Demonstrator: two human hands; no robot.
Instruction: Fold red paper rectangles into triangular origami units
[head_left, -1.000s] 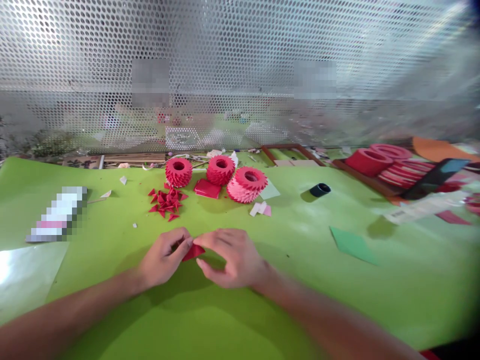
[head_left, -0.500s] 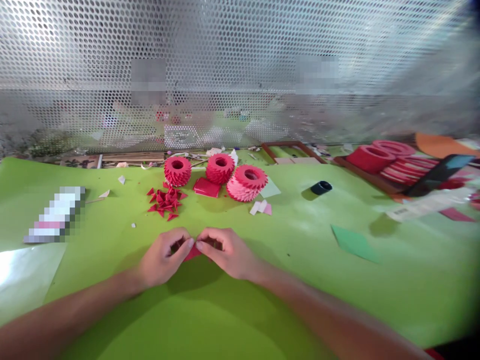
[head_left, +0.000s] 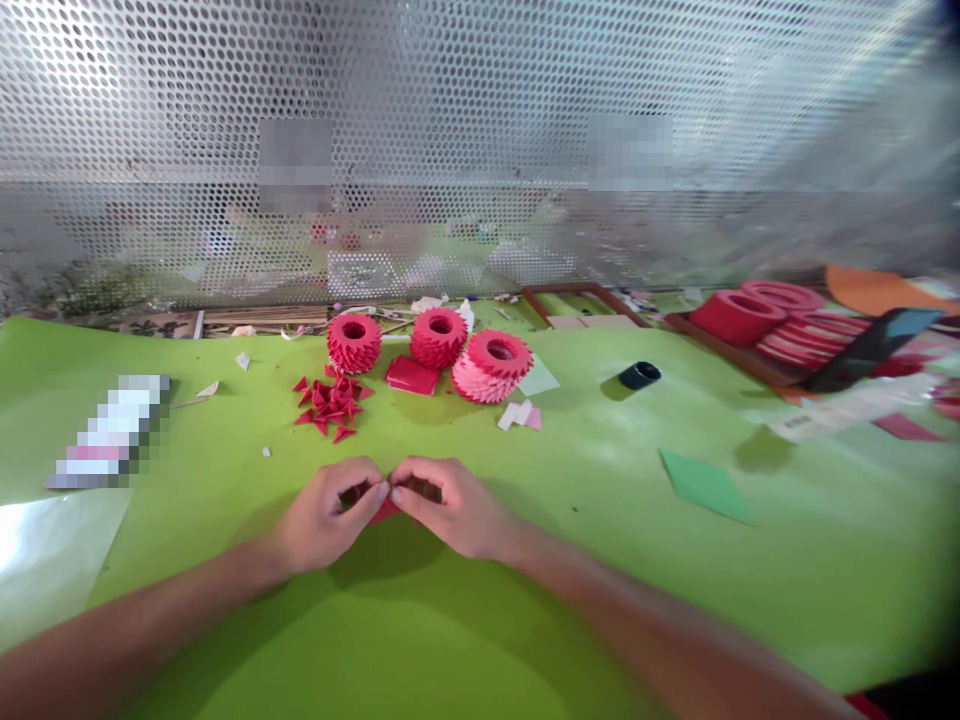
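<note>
Between my two hands is a small red paper piece (head_left: 385, 509), partly hidden by the fingers. My left hand (head_left: 334, 513) pinches it from the left, and my right hand (head_left: 452, 507) pinches it from the right, with the fingertips nearly touching. Beyond my left hand lies a pile of folded red triangles (head_left: 334, 402). A stack of red paper (head_left: 412, 375) rests to the right of that pile. Three ring-shaped paper pieces stand behind: a red one (head_left: 353, 345), another red one (head_left: 438, 338), and a pink one with a red top (head_left: 491, 368).
A black cylinder (head_left: 640, 375) and a green sheet (head_left: 705, 485) lie to the right. A brown tray (head_left: 739, 358) with red rolls is at the far right, near a plastic tube (head_left: 847, 408). Paper scraps (head_left: 516, 415) lie past my right hand. Behind stands a perforated metal panel (head_left: 465, 90).
Both hands stay nearly in place. Less of the red paper shows between the fingertips, and the view has shifted very slightly.
</note>
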